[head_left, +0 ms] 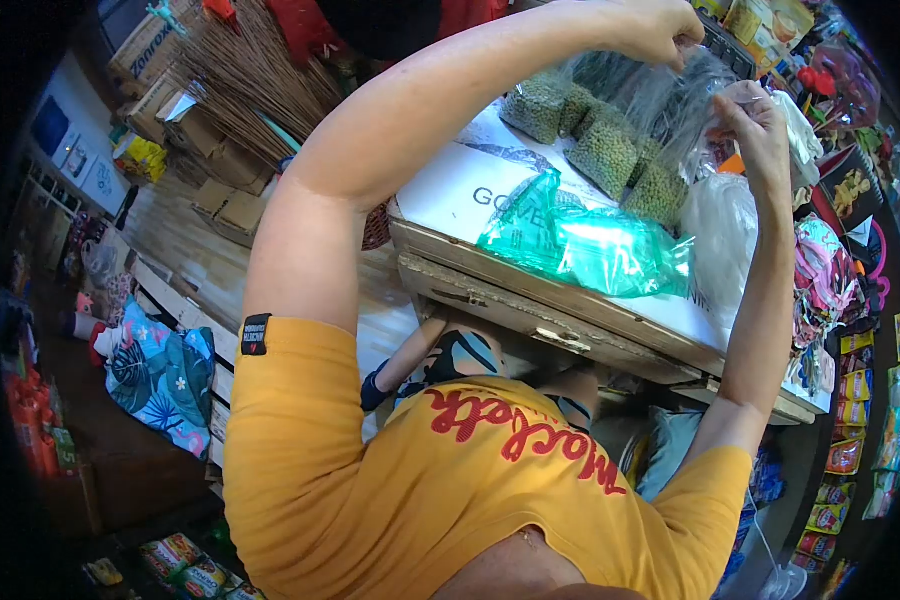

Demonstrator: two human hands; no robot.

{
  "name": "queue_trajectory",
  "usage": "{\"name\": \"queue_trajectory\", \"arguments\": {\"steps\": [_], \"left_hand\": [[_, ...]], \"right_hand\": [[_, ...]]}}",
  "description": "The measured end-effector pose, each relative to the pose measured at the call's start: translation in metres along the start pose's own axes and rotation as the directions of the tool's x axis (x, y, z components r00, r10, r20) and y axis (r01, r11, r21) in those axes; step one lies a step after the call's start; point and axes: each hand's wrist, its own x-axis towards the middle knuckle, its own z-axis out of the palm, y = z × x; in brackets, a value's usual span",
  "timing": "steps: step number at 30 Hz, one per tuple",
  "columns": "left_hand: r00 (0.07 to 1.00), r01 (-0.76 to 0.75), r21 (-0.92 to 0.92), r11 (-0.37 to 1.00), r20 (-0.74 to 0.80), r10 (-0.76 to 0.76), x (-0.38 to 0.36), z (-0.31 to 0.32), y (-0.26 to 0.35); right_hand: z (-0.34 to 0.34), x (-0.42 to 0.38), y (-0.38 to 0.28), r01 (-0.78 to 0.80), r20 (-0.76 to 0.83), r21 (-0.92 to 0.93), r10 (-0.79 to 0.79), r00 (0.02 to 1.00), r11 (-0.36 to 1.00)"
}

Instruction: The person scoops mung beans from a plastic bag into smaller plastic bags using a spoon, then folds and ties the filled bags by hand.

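bags (605, 155) rest inside table edge (450, 248), left hand (665, 32) apart from right hand (757, 122).

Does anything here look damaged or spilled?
The wooden drawer front under the white tabletop looks worn, with rough, chipped-looking edges and dark marks. I see no spill around the filled bags.

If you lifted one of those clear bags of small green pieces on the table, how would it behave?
The clear bag would probably feel fairly heavy, being packed with small green pieces. It may give and sag, since it looks thin-walled. It seems unlikely to roll, given its blocky shape.
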Motion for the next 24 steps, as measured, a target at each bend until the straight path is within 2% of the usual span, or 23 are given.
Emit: {"name": "queue_trajectory", "arguments": {"steps": [5, 8, 13, 17, 20, 24], "left_hand": [[1.000, -0.013, -0.059, 0.998, -0.016, 0.012, -0.002, 0.000, 0.001], [1.000, -0.013, -0.084, 0.996, -0.012, 0.012, -0.001, 0.000, 0.004], [0.992, -0.092, 0.019, 0.996, -0.090, 0.093, -0.001, 0.001, 0.001], [0.988, -0.091, -0.048, 0.995, -0.130, 0.084, -0.004, 0.004, 0.002], [0.986, -0.102, -0.056, 0.993, -0.138, 0.094, -0.003, 0.004, 0.003], [0.984, -0.089, -0.070, 0.994, -0.161, 0.077, -0.004, 0.003, 0.004]], "right_hand": [[0.001, -0.001, -0.012, -0.056, -0.056, 0.027, 0.057, 0.997, 0.998], [-0.002, 0.001, -0.003, -0.066, -0.001, 0.082, 0.066, 0.998, 0.994], [-0.011, 0.003, 0.002, 0.015, -0.121, 0.146, 0.003, 0.993, 0.989], [-0.001, 0.001, 0.003, 0.016, -0.136, 0.213, 0.014, 0.991, 0.977], [0.001, 0.003, 0.000, -0.021, -0.128, 0.146, 0.040, 0.991, 0.989], [0.004, 0.006, -0.007, 0.061, -0.194, 0.217, -0.018, 0.981, 0.974]]}}
